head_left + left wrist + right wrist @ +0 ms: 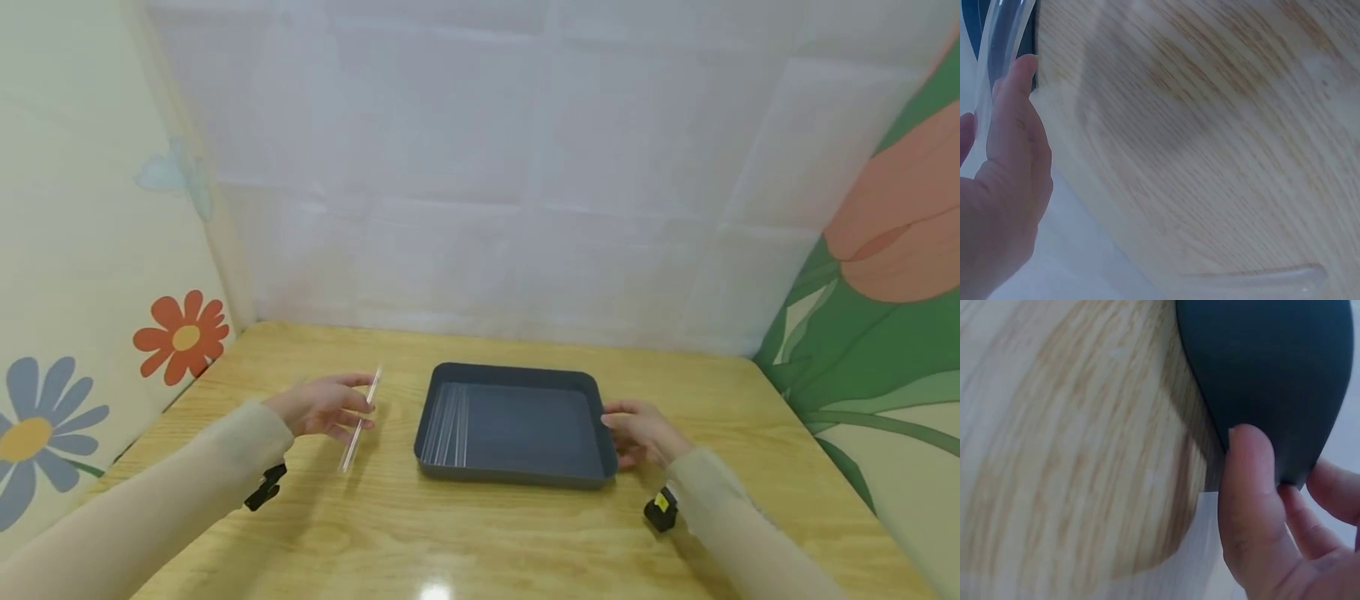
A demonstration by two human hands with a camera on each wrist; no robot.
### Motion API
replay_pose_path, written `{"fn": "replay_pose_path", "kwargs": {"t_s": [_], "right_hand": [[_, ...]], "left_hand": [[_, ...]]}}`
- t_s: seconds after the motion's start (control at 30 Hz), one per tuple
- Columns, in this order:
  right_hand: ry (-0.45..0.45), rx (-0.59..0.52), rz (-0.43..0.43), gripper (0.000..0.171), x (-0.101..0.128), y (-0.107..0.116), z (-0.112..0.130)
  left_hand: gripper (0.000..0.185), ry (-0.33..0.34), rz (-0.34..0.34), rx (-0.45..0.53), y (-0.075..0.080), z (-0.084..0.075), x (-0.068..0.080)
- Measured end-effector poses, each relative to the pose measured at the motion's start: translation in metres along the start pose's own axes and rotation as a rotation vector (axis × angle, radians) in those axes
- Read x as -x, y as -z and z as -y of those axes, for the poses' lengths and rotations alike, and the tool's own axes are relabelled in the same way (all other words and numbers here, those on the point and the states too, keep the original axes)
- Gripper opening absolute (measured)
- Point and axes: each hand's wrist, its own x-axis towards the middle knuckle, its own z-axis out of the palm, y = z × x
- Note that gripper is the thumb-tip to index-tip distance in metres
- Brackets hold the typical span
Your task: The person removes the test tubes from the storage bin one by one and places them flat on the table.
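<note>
My left hand (326, 407) holds a clear thin tube (351, 447) between thumb and fingers, above the table and left of the tray. In the left wrist view the tube (1005, 44) rises past the fingertips at the upper left. A dark grey rectangular tray (517, 477) lies on the table, and several similar clear tubes (450, 425) sit side by side in its left part. At the tray's right end, my right hand (641, 429) grips the wall. The right wrist view shows the thumb (1250, 462) against the tray's outer side, with fingers around the other side.
The tray stands on a wood-grain table (450, 533). A white sheet (517, 167) hangs behind the table's far edge. Flower-printed panels stand on the left (90, 250) and right (877, 333). Dark wrist devices (660, 510) show below both sleeves.
</note>
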Motion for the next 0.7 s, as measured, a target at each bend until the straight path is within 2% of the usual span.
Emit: {"fn": "replay_pose_path", "kwargs": {"t_s": [0.4, 0.7], "right_hand": [[-0.001, 0.014, 0.018, 0.049, 0.002, 0.003, 0.001], [-0.001, 0.026, 0.034, 0.049, -0.001, 0.004, -0.001]], "left_hand": [[0.072, 0.018, -0.039, -0.034, 0.008, 0.011, 0.003], [0.072, 0.024, -0.03, -0.043, 0.013, 0.011, 0.003]]}}
